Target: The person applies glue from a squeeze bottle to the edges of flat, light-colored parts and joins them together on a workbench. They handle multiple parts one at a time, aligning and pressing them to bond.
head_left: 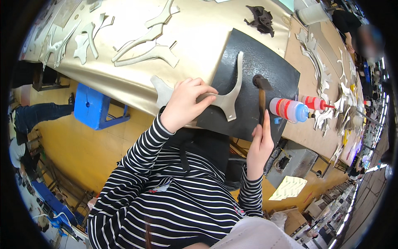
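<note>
On the pale table (pixel 203 37), a black board (pixel 277 66) partly underlies the forked piece (pixel 227 103), which the left hand (pixel 188 101) pinches while the right hand (pixel 262 143) grasps the hammer (pixel 261 99). This looks like hammering; a blow calls for fingers held clear. Two bottles (pixel 288 109) (pixel 314 102) crowd the hammer's right; cut pieces (pixel 149 56) and a dark scrap (pixel 260 20) lie farther off.

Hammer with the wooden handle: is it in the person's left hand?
No, the right hand holds the hammer, while the left hand pinches a pale forked piece.
</note>
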